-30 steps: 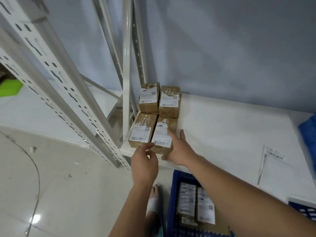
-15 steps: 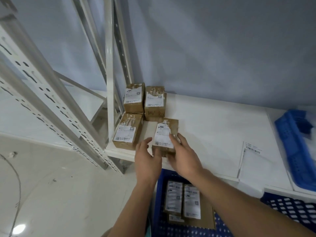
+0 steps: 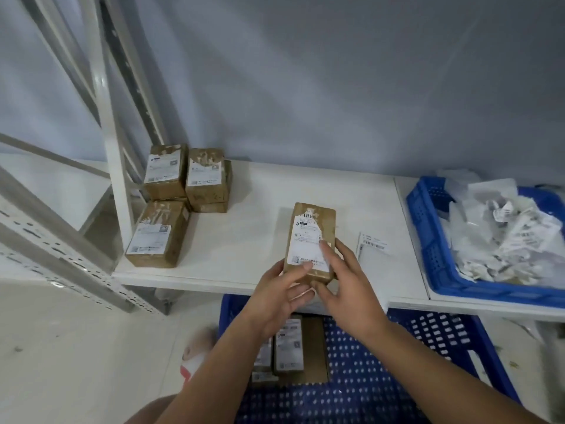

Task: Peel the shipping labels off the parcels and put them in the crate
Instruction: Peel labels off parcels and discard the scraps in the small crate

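White shelf point(image 3: 244, 240), grey wall behind. Parcel point(image 3: 312, 228) sits dead centre. Your left hand point(image 3: 275, 298) curls round its near end; your right hand point(image 3: 348, 289) grips it, fingers across the label point(image 3: 307, 243). Step looks like peel start. Next, catch a label corner, then go to the crate point(image 3: 428, 240) at 3 o'clock.
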